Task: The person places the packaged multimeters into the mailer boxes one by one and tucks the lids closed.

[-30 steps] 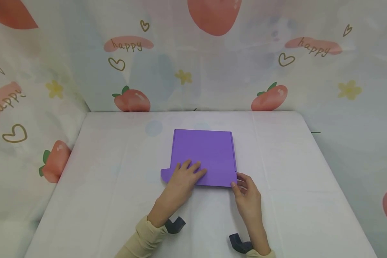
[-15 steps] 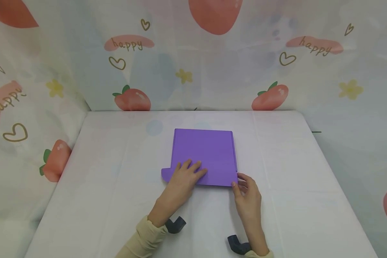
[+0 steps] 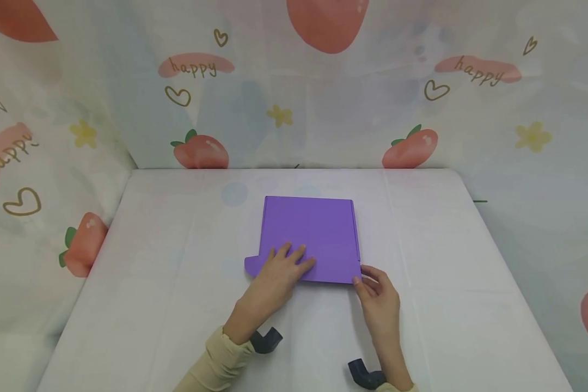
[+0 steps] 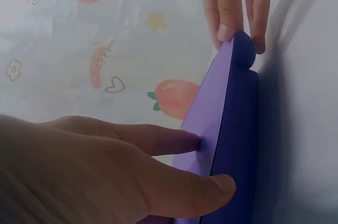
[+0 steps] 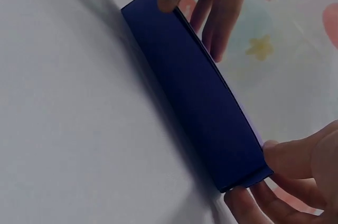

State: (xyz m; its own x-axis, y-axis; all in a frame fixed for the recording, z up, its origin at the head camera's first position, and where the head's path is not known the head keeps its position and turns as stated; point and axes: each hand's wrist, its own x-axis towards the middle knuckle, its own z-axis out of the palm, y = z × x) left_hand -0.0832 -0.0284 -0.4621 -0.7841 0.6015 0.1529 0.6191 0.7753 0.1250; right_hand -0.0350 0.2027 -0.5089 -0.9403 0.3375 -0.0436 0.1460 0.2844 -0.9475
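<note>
A flat purple cardboard box [image 3: 311, 226] lies on the table with its lid down. From the lid's left front corner a rounded flap [image 3: 251, 265] sticks out sideways. My left hand [image 3: 274, 276] rests on the lid near that corner, fingers spread, its thumb [image 4: 222, 184] over the front edge in the left wrist view. At the right front corner, my right hand [image 3: 379, 305] pinches the box edge and a small flap [image 5: 259, 177] there. The dark front wall [image 5: 185, 89] shows fully in the right wrist view. What the box contains is hidden.
A white cloth covers the table [image 3: 446, 245]. Printed curtains [image 3: 333, 109] with strawberries and hearts stand behind it and at the sides. Dark curved mounts [image 3: 266, 341] sit at both wrists, close above the cloth.
My right hand has shifted very slightly down and to the right at the box corner. The left hand and the box stay in place.
</note>
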